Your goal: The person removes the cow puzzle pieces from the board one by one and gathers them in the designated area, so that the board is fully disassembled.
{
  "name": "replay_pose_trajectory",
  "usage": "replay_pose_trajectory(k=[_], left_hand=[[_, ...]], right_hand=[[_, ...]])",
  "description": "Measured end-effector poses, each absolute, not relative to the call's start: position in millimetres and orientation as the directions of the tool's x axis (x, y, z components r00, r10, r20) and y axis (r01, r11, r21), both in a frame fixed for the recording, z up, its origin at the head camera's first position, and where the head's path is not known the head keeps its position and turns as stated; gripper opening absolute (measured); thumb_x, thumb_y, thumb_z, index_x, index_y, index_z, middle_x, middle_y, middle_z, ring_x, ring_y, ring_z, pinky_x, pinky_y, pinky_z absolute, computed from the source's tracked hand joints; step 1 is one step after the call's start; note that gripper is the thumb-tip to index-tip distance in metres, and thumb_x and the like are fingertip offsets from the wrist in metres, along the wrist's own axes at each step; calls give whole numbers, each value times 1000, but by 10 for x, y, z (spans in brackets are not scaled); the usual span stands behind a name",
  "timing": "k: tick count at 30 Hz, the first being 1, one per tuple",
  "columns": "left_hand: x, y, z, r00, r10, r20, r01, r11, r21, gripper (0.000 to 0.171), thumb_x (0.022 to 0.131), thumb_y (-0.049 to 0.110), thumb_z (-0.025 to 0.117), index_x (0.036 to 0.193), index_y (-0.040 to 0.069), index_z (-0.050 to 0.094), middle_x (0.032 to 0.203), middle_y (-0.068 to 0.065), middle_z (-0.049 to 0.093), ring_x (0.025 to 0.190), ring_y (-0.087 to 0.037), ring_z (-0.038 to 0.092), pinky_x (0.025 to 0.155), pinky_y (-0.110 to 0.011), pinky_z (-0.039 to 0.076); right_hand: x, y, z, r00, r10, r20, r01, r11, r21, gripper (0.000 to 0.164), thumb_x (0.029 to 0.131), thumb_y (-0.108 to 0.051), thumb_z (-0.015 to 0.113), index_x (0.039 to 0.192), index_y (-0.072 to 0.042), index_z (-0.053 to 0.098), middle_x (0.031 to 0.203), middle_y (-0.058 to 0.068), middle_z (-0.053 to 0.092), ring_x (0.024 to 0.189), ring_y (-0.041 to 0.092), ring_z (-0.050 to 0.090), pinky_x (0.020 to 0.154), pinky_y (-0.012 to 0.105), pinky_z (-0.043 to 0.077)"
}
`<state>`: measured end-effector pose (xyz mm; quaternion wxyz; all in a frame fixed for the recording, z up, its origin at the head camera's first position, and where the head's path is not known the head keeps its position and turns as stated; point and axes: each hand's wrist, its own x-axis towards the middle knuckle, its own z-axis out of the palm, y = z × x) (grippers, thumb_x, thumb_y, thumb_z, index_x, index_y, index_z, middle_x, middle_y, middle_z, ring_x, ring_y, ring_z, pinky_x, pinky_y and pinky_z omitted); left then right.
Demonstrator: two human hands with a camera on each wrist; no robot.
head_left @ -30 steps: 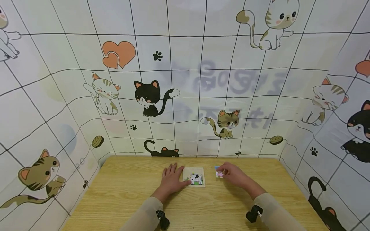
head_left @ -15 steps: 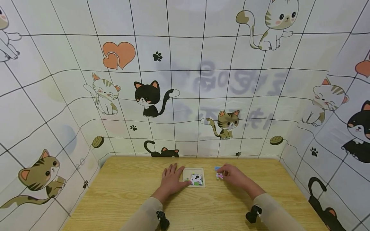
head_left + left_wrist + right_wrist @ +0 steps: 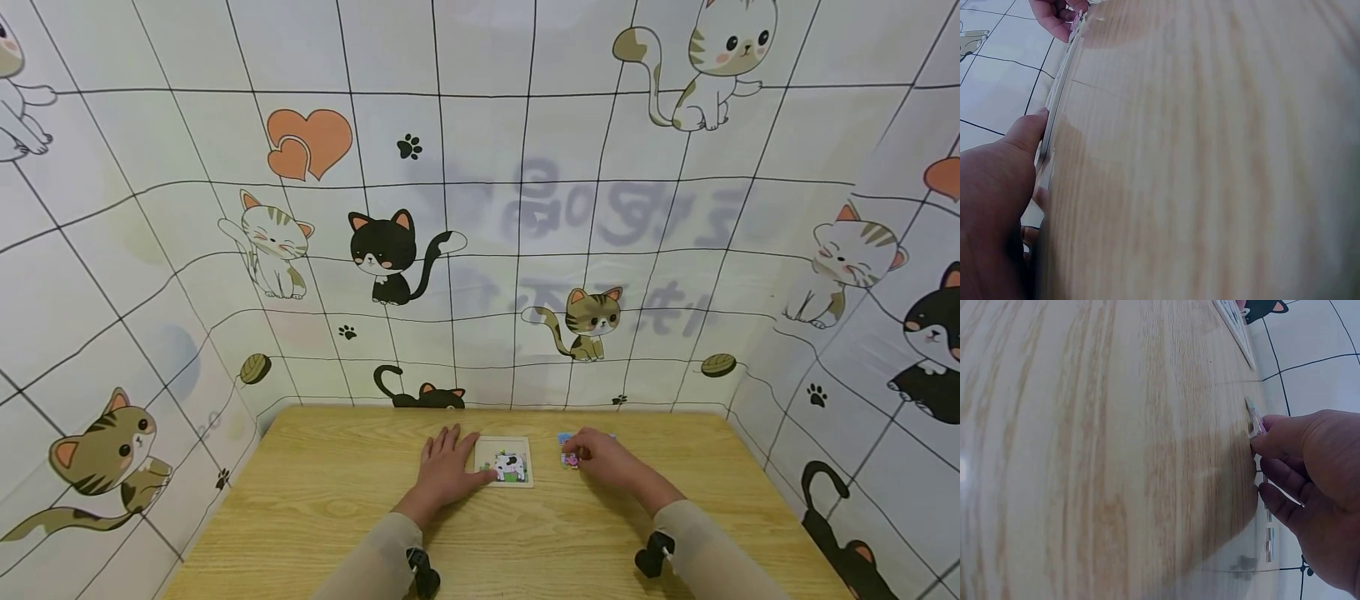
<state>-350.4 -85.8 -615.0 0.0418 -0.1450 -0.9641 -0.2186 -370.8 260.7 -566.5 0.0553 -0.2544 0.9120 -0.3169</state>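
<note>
My left hand (image 3: 444, 468) lies spread on the table at the left side of a shallow puzzle tray (image 3: 513, 442). Its thumb rests on the tray's lower left part. Inside the tray's lower right part are pieces showing a black-and-white cow (image 3: 512, 467). To the tray's right, my right hand (image 3: 607, 458) pinches a small pink puzzle piece (image 3: 570, 459) between thumb and finger, low over the table. The right wrist view shows that piece (image 3: 1259, 419) tilted at the fingertips. Behind it peeks a blue piece (image 3: 565, 437); the hand partly hides both.
The wooden table (image 3: 322, 500) meets a cat-printed curtain (image 3: 480, 250) at its back edge and sides. More flat pieces (image 3: 1270, 540) lie beyond the right hand, mostly hidden by it in the head view.
My right hand has shifted slightly down and right, still pinching at the pink piece. More blue shows behind the hand. The left hand and tray hold still.
</note>
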Motion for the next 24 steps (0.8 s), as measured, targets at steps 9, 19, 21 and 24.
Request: replay_pose_trajectory(k=[9,19,21,24], left_hand=[[-3488,-860,-6158,-947,266,180,318,850,419,93,85,80,56,156,21,43,162,-22,28,150,-45,19,116,-68,10],[-3445,-837,-6051,-953,267,146,304,866,397,90,86,74,62,155,20,44,162,-21,28,150,-46,21,115,-68,14],[-3439,-837,-6041,-954,265,138,298,869,394,90,86,75,61,156,21,43,163,-20,28,150,-45,21,116,-68,13],[-3443,-839,-6040,-958,258,127,288,875,389,91,86,77,59,157,24,41,164,-19,26,151,-43,19,117,-66,13]], right_hand=[[-3703,2624,-5678,-840,-536,84,-470,643,-605,33,91,14,59,115,-2,73,99,8,62,87,19,59,73,30,51],[-3697,2620,-5668,-862,-503,58,-428,663,-615,26,95,8,61,116,-5,71,103,8,61,91,21,59,74,31,51],[-3699,2613,-5666,-867,-494,58,-421,666,-617,25,95,7,62,115,-5,71,103,8,61,92,21,59,75,32,52],[-3698,2601,-5661,-875,-481,54,-405,668,-624,23,95,5,64,114,-5,72,103,7,61,93,21,60,76,33,53]])
